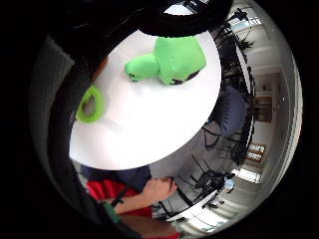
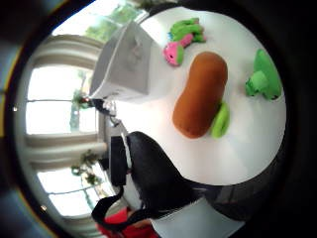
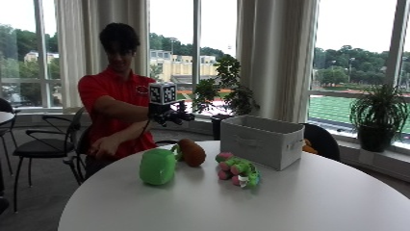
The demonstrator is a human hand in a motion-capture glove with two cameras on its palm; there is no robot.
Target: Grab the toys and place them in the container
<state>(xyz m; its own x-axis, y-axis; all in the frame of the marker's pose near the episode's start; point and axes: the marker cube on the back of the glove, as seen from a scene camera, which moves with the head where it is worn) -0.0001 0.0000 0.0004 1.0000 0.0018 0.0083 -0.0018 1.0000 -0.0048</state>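
- A round white table (image 3: 307, 202) carries four soft toys and a grey fabric container (image 3: 261, 140), which stands on the far side, right of centre.
- The person's gloved right hand (image 3: 168, 115) is raised in the air above the far left part of the table, well above the toys and left of the container; it touches none of them.
- I cannot tell whether the grip is apart or together: the outside view shows the hand only as a dark shape, and the palm views show only straps and the glove's edge.
- A green block-shaped plush toy (image 3: 158, 166) sits at the left of the group, nearest the table's left edge.
- A brown potato-shaped plush toy (image 3: 191, 152) lies just beyond it, with a green ring-shaped piece (image 2: 220, 120) against its side.
- A pink and green plush toy (image 3: 236, 173) lies right of these, just in front of the container.
- The person's bare left hand (image 3: 102, 147) hangs low beside the table's far left edge.
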